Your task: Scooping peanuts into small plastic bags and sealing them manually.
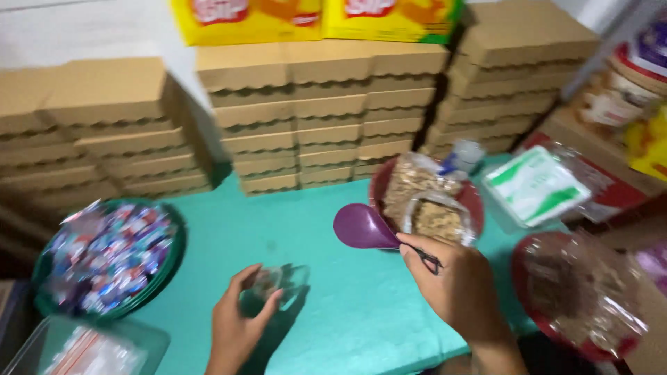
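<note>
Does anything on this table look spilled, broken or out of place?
Nothing stands out. The left hand holds a small clear cup, the right hand a purple spoon, and the green table shows no spill.

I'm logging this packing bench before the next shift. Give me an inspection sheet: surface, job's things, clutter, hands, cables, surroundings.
Surface: teal table, mostly covered round the edges.
Job's things: purple scoop in the right hand; small clear cup in the left hand; red bowl with bags of brown crumbs.
Clutter: green basket of wrapped sweets; second red bowl with a plastic bag; green-and-white packet; clear tub at the near left.
Hands: both closed on their things; blurred.
Cables: nothing seen.
Surroundings: stacks of brown boxes; yellow cartons on top.
</note>
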